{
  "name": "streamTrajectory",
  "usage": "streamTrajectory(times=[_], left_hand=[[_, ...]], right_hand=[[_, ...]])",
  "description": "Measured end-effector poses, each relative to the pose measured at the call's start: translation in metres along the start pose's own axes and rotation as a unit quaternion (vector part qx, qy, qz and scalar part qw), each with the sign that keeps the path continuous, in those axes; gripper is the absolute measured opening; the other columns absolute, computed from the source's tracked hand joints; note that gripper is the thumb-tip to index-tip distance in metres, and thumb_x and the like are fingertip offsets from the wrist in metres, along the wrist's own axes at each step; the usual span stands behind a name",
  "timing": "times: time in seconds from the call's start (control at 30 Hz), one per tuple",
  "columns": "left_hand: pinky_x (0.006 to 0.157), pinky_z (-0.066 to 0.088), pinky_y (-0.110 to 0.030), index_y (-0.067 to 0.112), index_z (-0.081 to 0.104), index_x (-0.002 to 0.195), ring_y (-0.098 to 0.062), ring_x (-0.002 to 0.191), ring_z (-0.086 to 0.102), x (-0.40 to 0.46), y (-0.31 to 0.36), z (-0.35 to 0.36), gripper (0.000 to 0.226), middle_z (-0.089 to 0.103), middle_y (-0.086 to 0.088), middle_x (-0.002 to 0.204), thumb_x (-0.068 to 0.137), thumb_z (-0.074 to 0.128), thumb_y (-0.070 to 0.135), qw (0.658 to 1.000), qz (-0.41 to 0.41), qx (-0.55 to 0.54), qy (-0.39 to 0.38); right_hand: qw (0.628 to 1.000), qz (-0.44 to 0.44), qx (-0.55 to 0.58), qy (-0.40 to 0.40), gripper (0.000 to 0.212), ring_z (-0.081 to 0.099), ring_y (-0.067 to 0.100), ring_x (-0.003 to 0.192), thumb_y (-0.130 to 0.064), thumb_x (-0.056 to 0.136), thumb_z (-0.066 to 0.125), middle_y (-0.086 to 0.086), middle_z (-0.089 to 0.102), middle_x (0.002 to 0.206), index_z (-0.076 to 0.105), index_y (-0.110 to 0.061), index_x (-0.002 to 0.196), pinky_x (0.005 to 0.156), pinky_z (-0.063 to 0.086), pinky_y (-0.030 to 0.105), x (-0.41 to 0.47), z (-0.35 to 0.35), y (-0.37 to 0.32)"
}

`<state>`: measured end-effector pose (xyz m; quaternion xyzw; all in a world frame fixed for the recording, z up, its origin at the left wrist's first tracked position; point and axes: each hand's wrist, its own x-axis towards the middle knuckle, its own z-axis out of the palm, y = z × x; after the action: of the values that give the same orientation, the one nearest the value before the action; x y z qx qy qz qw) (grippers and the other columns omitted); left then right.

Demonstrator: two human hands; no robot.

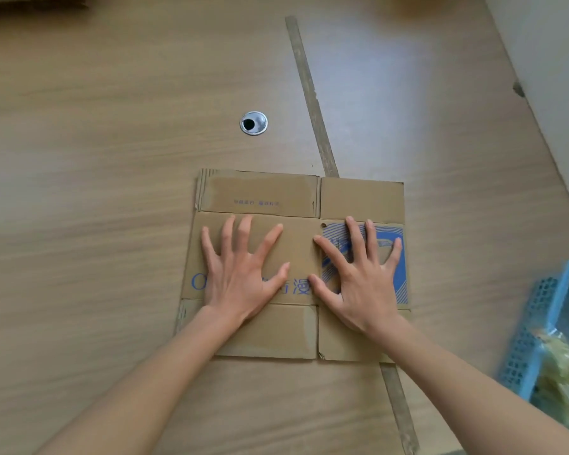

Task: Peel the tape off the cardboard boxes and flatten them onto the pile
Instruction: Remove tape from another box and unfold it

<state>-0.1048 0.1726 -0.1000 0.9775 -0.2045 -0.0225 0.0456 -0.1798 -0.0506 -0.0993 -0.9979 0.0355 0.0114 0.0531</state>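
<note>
Brown corrugated board filled the middle of my view: the cardboard box (293,264) lay collapsed flat on the wood-grain table (112,192), its flaps opened out toward the far edge and the near edge. Blue printed characters ran along the lower part of its left panel, and a blue striped graphic covered its right panel. I could not make out any tape on it from this angle.

Both hands were down on the box. I had the left hand (240,274) spread wide on the left panel, palm down, fingers straight and splayed, pressing the board and gripping nothing. The right hand (362,284) lay the same way on the panel with the blue graphic, fingers fanned out and flat, its thumb close to the left thumb near the centre fold. Both forearms reached in from the bottom of the frame.

Beyond the box, a round metal grommet (253,123) sat in the tabletop, well apart from the cardboard. A narrow dark strip (309,93) ran diagonally across the table and passed under the box. At the right edge stood a blue plastic basket (539,323) holding crumpled yellowish material. In the far left corner I saw the edge of a stack of cardboard (33,1).
</note>
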Motion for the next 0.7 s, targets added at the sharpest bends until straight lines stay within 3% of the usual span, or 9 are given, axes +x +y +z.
streamTrajectory(times=[0.13, 0.37, 0.5, 0.6, 0.7], left_hand=[[0.114, 0.002, -0.076, 0.047, 0.02, 0.158, -0.036, 0.156, 0.002, 0.0, -0.003, 0.009, 0.075, 0.002, -0.007, 0.171, 0.09, 0.036, 0.073, 1.0, 0.018, 0.0, 0.013], [0.113, 0.004, -0.076, 0.046, 0.018, 0.158, -0.036, 0.156, 0.002, 0.002, 0.0, 0.005, 0.074, 0.002, -0.007, 0.171, 0.091, 0.029, 0.074, 1.0, 0.013, 0.017, -0.023], [0.117, -0.003, -0.07, 0.05, 0.014, 0.158, -0.027, 0.157, -0.008, -0.001, 0.001, -0.006, 0.072, -0.007, -0.001, 0.171, 0.091, 0.022, 0.075, 0.998, -0.007, -0.003, -0.061], [0.121, -0.002, -0.066, 0.049, 0.025, 0.156, -0.023, 0.157, -0.003, -0.024, 0.0, -0.011, 0.069, -0.003, -0.003, 0.17, 0.092, 0.028, 0.076, 0.992, -0.093, -0.076, -0.035], [0.121, 0.007, -0.061, 0.051, 0.023, 0.155, -0.031, 0.154, 0.006, -0.055, -0.01, -0.017, 0.084, 0.004, -0.014, 0.167, 0.08, 0.036, 0.087, 0.964, -0.241, -0.1, -0.05]], right_hand=[[1.0, 0.0, -0.003, 0.025, 0.07, 0.005, 0.034, 0.156, -0.081, 0.087, 0.035, 0.004, 0.011, 0.169, 0.031, -0.053, 0.151, 0.111, 0.008, 0.076, -0.001, 0.009, 0.002], [1.0, 0.004, -0.003, 0.01, 0.068, 0.005, 0.037, 0.156, -0.08, 0.089, 0.032, 0.005, 0.013, 0.169, 0.03, -0.053, 0.151, 0.11, 0.007, 0.077, -0.001, 0.008, 0.002], [0.999, 0.021, 0.009, -0.026, 0.069, -0.004, 0.033, 0.156, -0.08, 0.091, 0.025, 0.002, 0.002, 0.17, 0.021, -0.053, 0.154, 0.113, 0.003, 0.075, -0.002, 0.0, -0.003], [0.995, 0.084, 0.045, -0.034, 0.07, -0.014, 0.025, 0.156, -0.079, 0.093, 0.012, 0.001, -0.017, 0.169, 0.007, -0.05, 0.157, 0.118, 0.0, 0.068, -0.021, -0.005, 0.0], [0.979, 0.186, 0.077, -0.045, 0.082, -0.02, 0.025, 0.154, -0.089, 0.085, 0.014, 0.005, -0.023, 0.167, -0.005, -0.053, 0.155, 0.121, -0.001, 0.062, -0.06, -0.01, 0.016]])
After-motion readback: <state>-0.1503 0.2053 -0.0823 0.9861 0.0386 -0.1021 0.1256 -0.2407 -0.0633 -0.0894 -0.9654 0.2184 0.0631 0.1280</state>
